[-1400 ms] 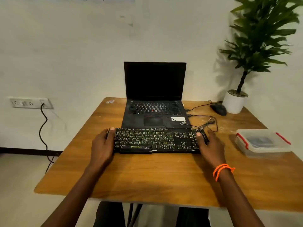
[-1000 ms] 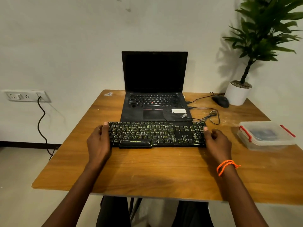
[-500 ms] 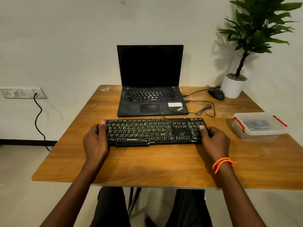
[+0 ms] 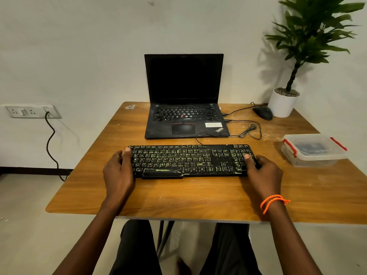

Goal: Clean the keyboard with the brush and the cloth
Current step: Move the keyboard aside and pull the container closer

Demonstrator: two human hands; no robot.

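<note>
Head view, nearest first: our two forearms reach over the front edge of the wooden table (image 4: 178,201). Our left hand (image 4: 118,173) grasps the left end of the black keyboard (image 4: 190,160), thumb on top by the corner keys and fingers curled around the edge. Our right hand (image 4: 263,171), with an orange bracelet (image 4: 273,202) at the wrist, grips the right end the same way, thumb pressed on the number pad.

Compared with a second ago, the keyboard now lies clear of the laptop (image 4: 185,108), with a strip of bare table between them, where earlier its back edge overlapped the laptop's front. We judge this as positioning it for cleaning; the keys carry yellow-green smears, so no cleaning has started.

Further right sits a clear lidded container (image 4: 313,149) with red clips, something dark inside; we cannot tell whether it holds the brush or cloth, and neither is visible elsewhere. Beyond the laptop, a mouse (image 4: 262,113) and its cable (image 4: 250,130) rest beside a potted plant (image 4: 284,102).
</note>
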